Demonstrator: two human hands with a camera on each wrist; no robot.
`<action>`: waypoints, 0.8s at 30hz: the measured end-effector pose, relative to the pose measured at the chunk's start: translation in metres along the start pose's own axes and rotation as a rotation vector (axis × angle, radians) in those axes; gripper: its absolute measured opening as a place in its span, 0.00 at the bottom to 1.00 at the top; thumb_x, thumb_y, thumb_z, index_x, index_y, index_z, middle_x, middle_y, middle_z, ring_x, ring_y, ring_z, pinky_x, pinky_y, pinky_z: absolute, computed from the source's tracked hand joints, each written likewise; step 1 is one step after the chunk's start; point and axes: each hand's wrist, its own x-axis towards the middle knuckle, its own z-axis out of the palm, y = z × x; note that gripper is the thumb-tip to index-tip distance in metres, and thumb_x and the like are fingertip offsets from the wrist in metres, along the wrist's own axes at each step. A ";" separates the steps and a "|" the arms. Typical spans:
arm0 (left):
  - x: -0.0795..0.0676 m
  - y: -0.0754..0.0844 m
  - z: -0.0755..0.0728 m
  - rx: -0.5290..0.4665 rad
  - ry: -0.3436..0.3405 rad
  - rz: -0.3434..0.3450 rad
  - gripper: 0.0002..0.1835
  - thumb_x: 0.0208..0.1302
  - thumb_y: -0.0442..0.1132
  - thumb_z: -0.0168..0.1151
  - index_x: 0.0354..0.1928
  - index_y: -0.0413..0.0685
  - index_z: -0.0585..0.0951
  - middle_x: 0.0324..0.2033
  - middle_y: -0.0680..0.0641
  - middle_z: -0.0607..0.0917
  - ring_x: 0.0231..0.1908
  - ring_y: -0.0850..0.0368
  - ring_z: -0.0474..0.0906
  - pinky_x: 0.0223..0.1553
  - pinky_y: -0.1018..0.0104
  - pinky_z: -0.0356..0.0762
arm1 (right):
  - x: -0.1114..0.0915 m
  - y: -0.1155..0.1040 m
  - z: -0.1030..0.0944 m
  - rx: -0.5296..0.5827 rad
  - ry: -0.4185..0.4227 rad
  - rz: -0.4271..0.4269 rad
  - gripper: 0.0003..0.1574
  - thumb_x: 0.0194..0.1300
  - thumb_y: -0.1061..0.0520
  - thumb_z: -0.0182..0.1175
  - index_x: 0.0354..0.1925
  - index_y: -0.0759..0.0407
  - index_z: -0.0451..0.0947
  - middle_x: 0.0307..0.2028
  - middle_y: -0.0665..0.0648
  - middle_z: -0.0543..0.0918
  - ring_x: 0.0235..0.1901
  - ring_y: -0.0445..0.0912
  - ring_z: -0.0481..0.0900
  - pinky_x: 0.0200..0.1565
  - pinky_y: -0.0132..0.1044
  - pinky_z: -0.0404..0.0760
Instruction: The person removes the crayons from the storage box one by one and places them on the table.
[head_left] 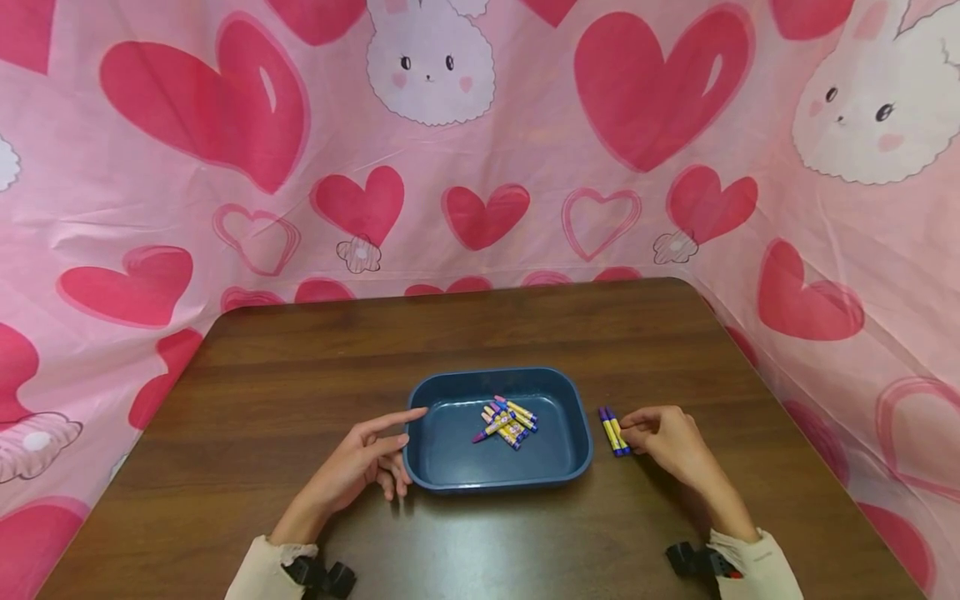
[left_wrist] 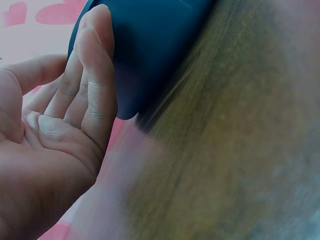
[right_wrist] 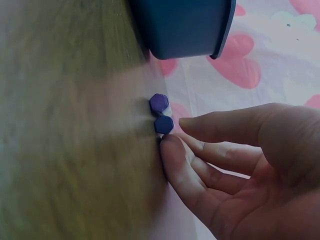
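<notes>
Two crayons (head_left: 608,431) with purple and dark blue ends lie side by side on the brown table (head_left: 285,367), just right of the blue tray (head_left: 498,488). Right hand (head_left: 671,442): thumb and forefinger parted beside the nearer crayon — whether they touch it cannot be told. Left hand (head_left: 352,467): fingers extended at the tray's left end, one fingertip over the rim. A crayon heap (head_left: 510,421) lies inside — pink and purple tips visible. Behind: heart-patterned cloth (head_left: 420,158).
</notes>
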 end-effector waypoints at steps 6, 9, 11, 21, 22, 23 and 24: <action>0.000 0.000 -0.001 -0.006 -0.009 0.005 0.27 0.79 0.35 0.44 0.75 0.37 0.57 0.27 0.40 0.88 0.24 0.53 0.86 0.23 0.65 0.83 | -0.002 0.005 -0.011 -0.005 0.032 0.002 0.08 0.63 0.63 0.67 0.39 0.68 0.86 0.30 0.59 0.88 0.26 0.46 0.86 0.30 0.34 0.85; 0.000 0.000 -0.002 -0.010 -0.002 0.000 0.27 0.79 0.35 0.44 0.76 0.37 0.56 0.27 0.40 0.88 0.24 0.53 0.86 0.23 0.65 0.83 | -0.002 0.005 -0.017 -0.028 0.071 0.003 0.08 0.64 0.62 0.67 0.39 0.67 0.86 0.31 0.59 0.88 0.26 0.45 0.86 0.31 0.34 0.85; 0.000 0.000 -0.002 -0.014 0.005 -0.006 0.27 0.79 0.35 0.44 0.76 0.37 0.56 0.27 0.40 0.88 0.24 0.53 0.86 0.23 0.64 0.83 | -0.001 0.003 -0.020 -0.038 0.111 -0.009 0.09 0.64 0.60 0.67 0.40 0.66 0.86 0.31 0.59 0.88 0.26 0.45 0.86 0.31 0.33 0.84; 0.002 -0.001 -0.002 -0.029 0.003 -0.028 0.28 0.80 0.36 0.44 0.76 0.38 0.55 0.27 0.42 0.88 0.24 0.53 0.86 0.23 0.64 0.84 | -0.007 -0.032 -0.012 -0.131 0.366 -0.293 0.07 0.57 0.64 0.73 0.36 0.56 0.88 0.32 0.50 0.89 0.30 0.38 0.83 0.34 0.24 0.78; 0.002 -0.001 -0.002 -0.030 -0.003 -0.023 0.28 0.80 0.36 0.44 0.76 0.38 0.55 0.27 0.42 0.88 0.24 0.53 0.86 0.23 0.64 0.84 | -0.008 -0.037 -0.009 -0.126 0.370 -0.330 0.08 0.56 0.65 0.73 0.36 0.55 0.88 0.32 0.50 0.88 0.30 0.38 0.83 0.34 0.24 0.79; 0.001 -0.002 -0.002 -0.033 -0.009 -0.021 0.27 0.80 0.35 0.43 0.76 0.37 0.55 0.27 0.42 0.88 0.24 0.53 0.86 0.23 0.64 0.84 | -0.007 -0.043 -0.005 -0.120 0.367 -0.368 0.09 0.55 0.66 0.73 0.35 0.55 0.88 0.32 0.49 0.88 0.30 0.38 0.83 0.34 0.25 0.81; 0.000 -0.002 -0.002 -0.033 -0.014 -0.013 0.27 0.80 0.35 0.43 0.76 0.37 0.55 0.27 0.42 0.88 0.24 0.53 0.86 0.23 0.64 0.84 | -0.007 -0.049 -0.002 -0.110 0.359 -0.406 0.10 0.55 0.67 0.73 0.35 0.55 0.88 0.32 0.49 0.88 0.29 0.37 0.83 0.34 0.26 0.82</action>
